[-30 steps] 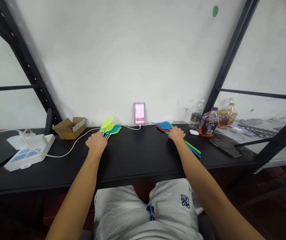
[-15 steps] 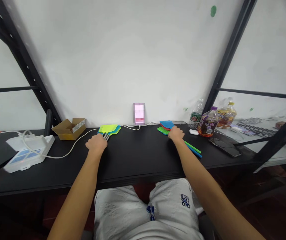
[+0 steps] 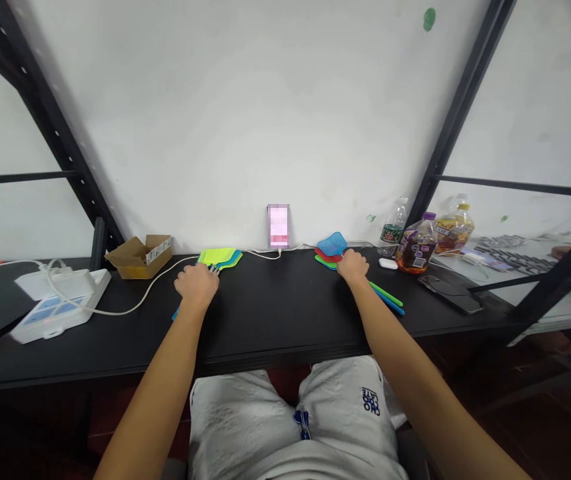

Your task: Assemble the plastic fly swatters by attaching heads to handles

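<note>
On the black desk (image 3: 275,313) my left hand (image 3: 196,285) lies closed over the handles of a stack of fly swatters (image 3: 220,256), with yellow-green heads on top and a blue one beneath. My right hand (image 3: 352,266) grips the handle of a blue fly swatter (image 3: 332,244), whose head is tilted up off a red and a green swatter head below it. Green and blue handles (image 3: 388,298) stick out behind my right wrist.
A phone (image 3: 278,227) leans on the wall at the back middle, with a white cable. At left lie a cardboard box (image 3: 138,255) and a white power strip (image 3: 58,300). At right stand bottles (image 3: 416,249), a white earbud case (image 3: 388,264) and a dark phone (image 3: 450,295).
The left stack's yellow-green heads, fanned and raised a second ago, now lie flat together. On the right, the blue swatter's head has lifted off the pile.
</note>
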{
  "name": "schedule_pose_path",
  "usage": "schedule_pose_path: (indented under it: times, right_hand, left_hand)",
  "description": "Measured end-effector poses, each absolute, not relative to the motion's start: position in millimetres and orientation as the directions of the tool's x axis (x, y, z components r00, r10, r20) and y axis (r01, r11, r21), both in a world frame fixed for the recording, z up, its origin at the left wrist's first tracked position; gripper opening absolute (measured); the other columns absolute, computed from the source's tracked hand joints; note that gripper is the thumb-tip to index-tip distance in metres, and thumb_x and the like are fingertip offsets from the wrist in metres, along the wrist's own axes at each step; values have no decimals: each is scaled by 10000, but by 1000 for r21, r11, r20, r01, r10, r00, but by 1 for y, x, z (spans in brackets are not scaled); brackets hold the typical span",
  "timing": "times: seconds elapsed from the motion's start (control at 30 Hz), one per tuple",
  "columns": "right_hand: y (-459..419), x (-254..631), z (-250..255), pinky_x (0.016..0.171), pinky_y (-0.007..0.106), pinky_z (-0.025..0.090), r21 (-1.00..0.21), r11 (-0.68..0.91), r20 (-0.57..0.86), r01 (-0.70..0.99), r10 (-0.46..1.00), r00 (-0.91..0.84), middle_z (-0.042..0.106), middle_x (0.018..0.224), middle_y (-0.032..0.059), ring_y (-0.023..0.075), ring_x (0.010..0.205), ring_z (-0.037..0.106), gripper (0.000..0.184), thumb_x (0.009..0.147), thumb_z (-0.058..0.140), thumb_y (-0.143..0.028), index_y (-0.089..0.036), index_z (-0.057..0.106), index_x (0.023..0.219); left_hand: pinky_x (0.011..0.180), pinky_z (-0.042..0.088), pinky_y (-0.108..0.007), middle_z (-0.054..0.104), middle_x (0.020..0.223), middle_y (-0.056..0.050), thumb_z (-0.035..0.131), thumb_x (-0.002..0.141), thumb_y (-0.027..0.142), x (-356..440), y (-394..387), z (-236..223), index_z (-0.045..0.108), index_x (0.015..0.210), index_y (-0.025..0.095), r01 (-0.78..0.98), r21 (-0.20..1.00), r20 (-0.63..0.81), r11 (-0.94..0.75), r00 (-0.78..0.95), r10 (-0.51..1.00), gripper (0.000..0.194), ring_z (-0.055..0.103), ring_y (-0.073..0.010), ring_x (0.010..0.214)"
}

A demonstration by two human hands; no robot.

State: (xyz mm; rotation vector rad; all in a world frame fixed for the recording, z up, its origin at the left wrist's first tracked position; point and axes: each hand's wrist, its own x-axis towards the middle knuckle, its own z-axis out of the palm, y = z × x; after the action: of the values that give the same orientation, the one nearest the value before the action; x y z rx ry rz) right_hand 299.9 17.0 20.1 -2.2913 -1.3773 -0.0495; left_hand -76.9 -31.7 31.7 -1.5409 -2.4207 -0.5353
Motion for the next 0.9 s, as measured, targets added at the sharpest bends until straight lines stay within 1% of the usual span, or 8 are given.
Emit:
schedule_pose_path:
  times: [0.13,0.3,0.47,0.63,0.73,0.8,0.9]
  right_hand:
    - [12,295,25,883,379,414,-377,-346,346,860,808,477,589,1117,200,311,1093,545,268,856,517,-165,-100,607,1100]
    - [6,286,31,909,370,366,-386,-266,509,883,737,444,556,1131,178,299,1110,477,316,861,445,-119,-117,606,1134]
    - [-1,271,36,911,365,326,-388,-108,632,915,692,350,536,1115,145,276,1088,450,379,897,388,-122,-175,597,1209]
    - [-11,252,42,929,353,320,-352,120,741,928,642,198,543,1069,121,248,1048,452,325,943,377,-193,-188,613,1166]
    - [-14,246,44,928,352,340,-319,244,808,916,574,129,564,1022,113,234,1008,472,304,970,365,-247,-179,607,1139]
    - [-15,245,44,917,351,360,-308,304,851,901,512,118,576,971,109,226,965,489,304,984,353,-277,-169,606,1111]
    - [-15,247,44,890,352,387,-318,350,896,881,415,159,571,901,103,221,917,501,323,995,336,-307,-159,614,1066]
  left_hand:
    - [818,434,-422,604,1054,-224,443,867,362,-64,-37,33,636,1051,69,933,164,501,320,-359,788,396,568,-347,1018]
    - [798,424,-409,607,1001,-201,386,892,323,-51,-35,30,635,1008,84,969,129,567,212,-247,786,363,579,-328,972]
    - [776,425,-397,614,965,-170,377,891,297,-42,-32,26,641,972,110,983,114,567,145,-184,803,333,594,-309,929]
    - [782,426,-387,614,974,-176,368,897,293,-39,-32,26,646,991,110,984,114,538,136,-176,824,346,595,-305,940]
    - [796,427,-381,616,984,-176,360,899,283,-37,-32,26,650,1007,109,985,111,532,129,-169,830,355,597,-301,953]
    - [801,428,-377,620,982,-175,353,902,280,-35,-33,25,652,1011,109,988,99,528,114,-150,836,362,602,-297,949]
    - [798,434,-374,628,974,-172,351,908,301,-31,-33,24,656,1002,114,994,71,521,77,-103,847,371,611,-295,937]
